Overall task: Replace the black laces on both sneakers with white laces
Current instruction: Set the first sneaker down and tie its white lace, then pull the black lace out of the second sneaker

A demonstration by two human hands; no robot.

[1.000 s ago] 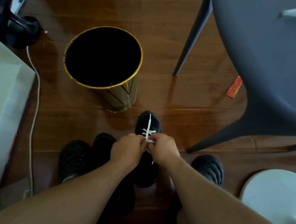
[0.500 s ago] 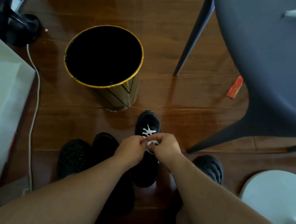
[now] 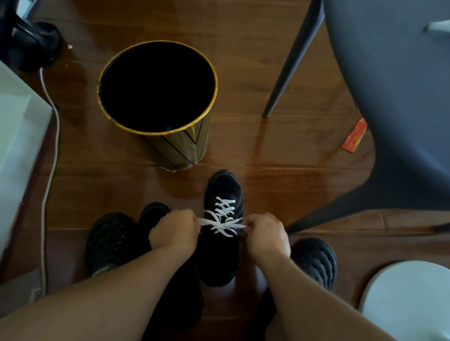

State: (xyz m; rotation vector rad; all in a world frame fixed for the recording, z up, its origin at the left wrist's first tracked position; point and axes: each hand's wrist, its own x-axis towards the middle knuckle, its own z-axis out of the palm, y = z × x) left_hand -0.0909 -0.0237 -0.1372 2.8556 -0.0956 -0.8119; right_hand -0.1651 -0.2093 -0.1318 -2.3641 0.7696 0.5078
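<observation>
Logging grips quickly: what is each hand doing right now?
Left hand: pinches one end of the flat white lace on the black sneaker.
Right hand: pinches the other end.

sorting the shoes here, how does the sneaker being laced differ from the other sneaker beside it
The laced sneaker shows white laces crisscrossed up its front; the other sneaker shows none. It lies in full view and further forward, while the other is mostly hidden behind the left hand. Both are black.

Two sneakers [image 3: 221, 228] [image 3: 172, 279], two clogs [image 3: 109, 243] [image 3: 313, 264] — one bin [image 3: 156, 95], one chair [image 3: 404, 95].
</observation>
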